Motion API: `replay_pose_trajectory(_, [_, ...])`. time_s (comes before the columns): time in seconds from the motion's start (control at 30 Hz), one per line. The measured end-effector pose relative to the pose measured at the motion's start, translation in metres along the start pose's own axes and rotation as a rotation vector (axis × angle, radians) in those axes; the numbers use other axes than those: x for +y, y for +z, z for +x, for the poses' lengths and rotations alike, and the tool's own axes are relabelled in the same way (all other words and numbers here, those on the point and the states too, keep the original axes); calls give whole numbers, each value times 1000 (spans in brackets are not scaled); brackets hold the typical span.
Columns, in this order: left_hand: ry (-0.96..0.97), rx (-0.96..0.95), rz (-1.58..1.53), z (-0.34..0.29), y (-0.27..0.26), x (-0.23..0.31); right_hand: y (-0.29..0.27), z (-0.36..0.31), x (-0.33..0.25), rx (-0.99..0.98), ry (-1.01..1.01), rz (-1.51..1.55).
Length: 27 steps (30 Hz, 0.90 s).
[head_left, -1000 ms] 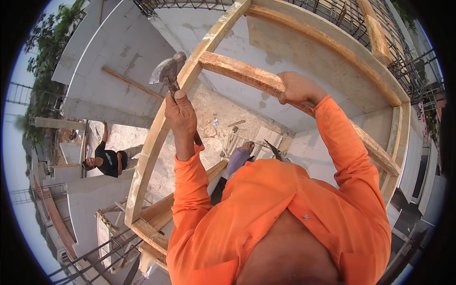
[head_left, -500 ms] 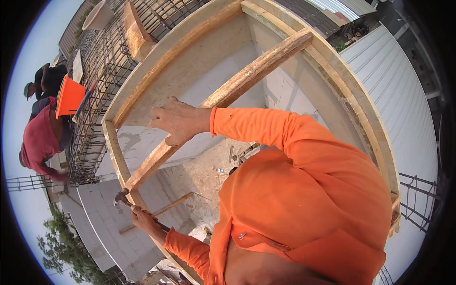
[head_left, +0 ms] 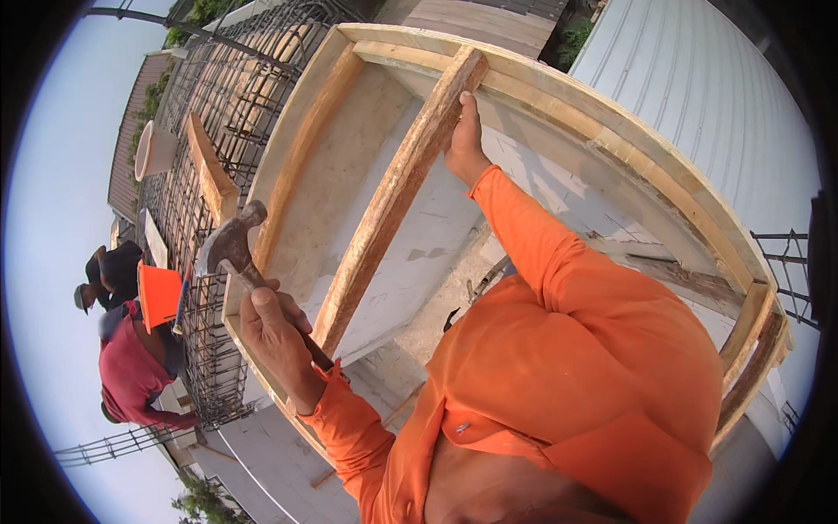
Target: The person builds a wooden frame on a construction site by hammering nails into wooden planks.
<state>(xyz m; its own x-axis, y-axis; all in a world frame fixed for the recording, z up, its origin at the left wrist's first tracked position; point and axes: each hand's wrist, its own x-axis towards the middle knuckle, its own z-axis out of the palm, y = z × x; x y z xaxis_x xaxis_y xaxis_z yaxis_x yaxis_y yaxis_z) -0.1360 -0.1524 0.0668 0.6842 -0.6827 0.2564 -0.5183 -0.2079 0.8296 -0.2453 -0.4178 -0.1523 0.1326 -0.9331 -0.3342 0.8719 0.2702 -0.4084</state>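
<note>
My left hand [head_left: 284, 341] is wrapped round the handle of a claw hammer [head_left: 229, 247], its metal head raised at the left above the frame's edge. A rough wooden beam [head_left: 397, 196] runs across the inside of a large timber-and-board frame [head_left: 559, 74]. Near the beam's far end, my right hand [head_left: 467, 144] grips its right side; part of the fingers is hidden behind the wood. The beam's near end passes behind the hammer handle and my left hand, so its joint with the frame cannot be seen.
At the left, two co-workers, one in a red shirt [head_left: 135, 362] and one in dark clothing [head_left: 120, 271], bend beside a rebar mesh [head_left: 231, 79]. An orange bucket [head_left: 160, 295], a white bucket [head_left: 157, 150] and a timber piece [head_left: 208, 170] are there. Inside the frame, a floor [head_left: 436, 327] lies far below.
My right hand has moved from the beam's near half to its far end. The hammer has risen from beside the beam's near end, up toward me. The whole view has shifted.
</note>
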Motion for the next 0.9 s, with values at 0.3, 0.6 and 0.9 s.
replay_pose_trajectory(0.3, [257, -369, 285, 78, 131, 5, 18, -2, 7, -75, 138, 262])
replay_pose_trajectory(0.6, [63, -507, 349, 81, 181, 6, 7, 10, -2, -47, 92, 252])
replay_pose_trajectory(0.9, [259, -642, 473, 101, 222, 3, 1, 14, 5, -199, 72, 279])
